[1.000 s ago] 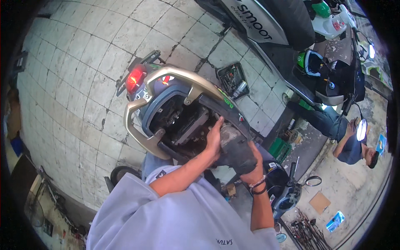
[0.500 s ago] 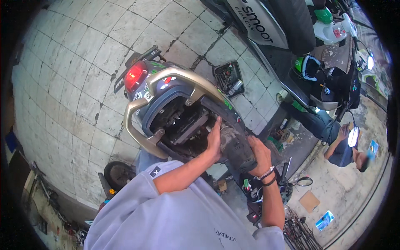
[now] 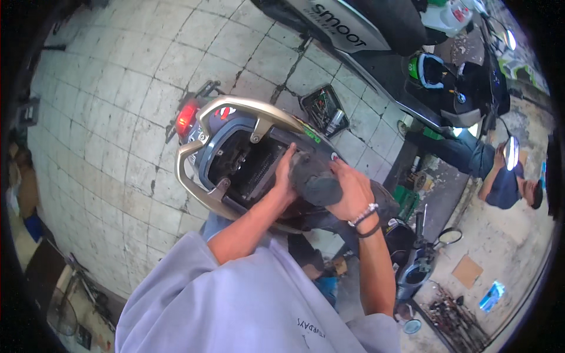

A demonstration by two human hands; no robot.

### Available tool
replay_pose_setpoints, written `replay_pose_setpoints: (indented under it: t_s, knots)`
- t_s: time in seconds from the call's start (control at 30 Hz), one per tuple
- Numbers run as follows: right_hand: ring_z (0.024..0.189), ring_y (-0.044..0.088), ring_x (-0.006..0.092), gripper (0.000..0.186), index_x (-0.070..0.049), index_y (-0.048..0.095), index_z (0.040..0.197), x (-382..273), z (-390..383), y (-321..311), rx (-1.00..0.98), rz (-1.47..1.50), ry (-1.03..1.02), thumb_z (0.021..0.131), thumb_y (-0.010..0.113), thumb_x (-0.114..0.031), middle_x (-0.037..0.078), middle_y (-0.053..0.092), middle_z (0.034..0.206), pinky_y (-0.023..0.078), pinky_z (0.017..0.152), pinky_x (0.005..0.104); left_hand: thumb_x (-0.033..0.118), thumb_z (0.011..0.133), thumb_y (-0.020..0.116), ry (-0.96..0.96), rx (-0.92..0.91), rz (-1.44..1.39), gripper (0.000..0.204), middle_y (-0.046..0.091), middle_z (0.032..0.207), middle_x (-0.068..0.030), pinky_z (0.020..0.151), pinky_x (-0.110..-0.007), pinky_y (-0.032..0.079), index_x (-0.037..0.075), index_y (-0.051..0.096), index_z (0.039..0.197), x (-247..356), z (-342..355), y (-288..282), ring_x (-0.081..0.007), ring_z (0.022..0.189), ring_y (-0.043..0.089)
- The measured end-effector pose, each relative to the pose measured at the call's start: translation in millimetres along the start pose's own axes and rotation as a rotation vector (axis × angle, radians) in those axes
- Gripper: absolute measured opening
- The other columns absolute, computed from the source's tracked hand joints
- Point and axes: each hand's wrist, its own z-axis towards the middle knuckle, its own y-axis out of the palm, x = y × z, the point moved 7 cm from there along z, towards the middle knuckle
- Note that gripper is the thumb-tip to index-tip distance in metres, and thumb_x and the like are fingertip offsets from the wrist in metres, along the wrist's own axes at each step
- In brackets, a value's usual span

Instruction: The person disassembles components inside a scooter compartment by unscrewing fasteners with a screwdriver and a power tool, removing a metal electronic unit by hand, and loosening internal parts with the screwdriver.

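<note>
Both my hands hold a dark grey, dusty moulded piece (image 3: 316,181) with a rounded end; its exact kind is unclear. My left hand (image 3: 285,176) presses against its left side, fingers pointing forward. On the right, my right hand (image 3: 354,193) curls round its edge, with the fingertips partly hidden. The piece is above the front part of a scooter (image 3: 203,156) that has no seat on it. Left of my left hand, the scooter's body opens into a dark cavity (image 3: 238,162). A gold grab rail (image 3: 187,165) curves round its rear, and the tail light (image 3: 187,119) glows red.
A black tray (image 3: 309,105) with tools and a silver can lies on the tiles beyond the scooter. Another scooter (image 3: 353,29) stands at the upper right. At the far right a person (image 3: 500,185) sits near the wall. Thin rods (image 3: 450,315) lie in a heap at the lower right.
The dark piece has tilted in my hands, its rounded end now raised toward me. Both hands have shifted slightly up and left in the view, which itself has moved.
</note>
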Motion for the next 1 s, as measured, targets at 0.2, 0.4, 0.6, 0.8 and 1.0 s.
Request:
replay_pose_setpoints:
  t_s: [0.2, 0.4, 0.6, 0.8, 1.0]
  knots:
    - [0.107, 0.067, 0.0381, 0.063, -0.009, 0.061, 0.127, 38, -66, 46, -0.065, 0.016, 0.121, 0.067, 0.080, -0.012, 0.018, 0.066, 0.111, 0.057, 0.086, 0.0503, 0.057, 0.097, 0.065, -0.010, 0.254, 0.629, 0.052, 0.072, 0.098, -0.0091, 0.085, -0.041, 0.058, 0.008, 0.067, 0.112, -9, -20, -22, -0.0232, 0.089, 0.070]
    - [0.103, 0.067, 0.0372, 0.080, -0.011, 0.049, 0.146, 90, -167, 180, 0.148, 0.334, 0.184, 0.070, 0.077, -0.002, 0.018, 0.064, 0.110, 0.057, 0.084, 0.0476, 0.050, 0.102, 0.059, -0.045, 0.319, 1.049, 0.055, 0.074, 0.108, -0.0125, 0.086, -0.041, 0.058, 0.000, 0.065, 0.126, -44, -12, -64, -0.0251, 0.090, 0.072]
    - [0.113, 0.061, 0.0423, 0.087, 0.002, 0.034, 0.153, 109, -316, 234, 0.438, 0.691, 0.423, 0.074, 0.071, 0.001, 0.023, 0.061, 0.120, 0.051, 0.099, 0.0487, 0.046, 0.102, 0.064, -0.174, -0.014, 1.836, 0.056, 0.074, 0.097, -0.0088, 0.084, -0.032, 0.051, -0.009, 0.073, 0.109, -204, -13, -11, -0.0134, 0.087, 0.061]
    - [0.112, 0.060, 0.0468, 0.091, 0.006, 0.034, 0.151, 214, -407, 293, 0.559, 0.623, 0.737, 0.073, 0.078, -0.009, 0.028, 0.063, 0.120, 0.049, 0.098, 0.0518, 0.034, 0.103, 0.064, -0.273, -0.451, 2.022, 0.056, 0.063, 0.140, -0.0233, 0.112, -0.037, 0.043, -0.008, 0.056, 0.139, -310, 20, 26, -0.0296, 0.130, 0.060]
    - [0.128, 0.054, 0.0431, 0.088, 0.006, 0.044, 0.146, 365, -418, 380, 0.387, 0.560, 0.933, 0.069, 0.082, -0.013, 0.027, 0.058, 0.138, 0.039, 0.112, 0.0495, 0.017, 0.104, 0.062, 0.454, -0.025, 2.162, 0.032, 0.071, 0.112, -0.0144, 0.097, -0.035, 0.049, -0.007, 0.065, 0.125, -129, -1, 30, -0.0199, 0.105, 0.064]
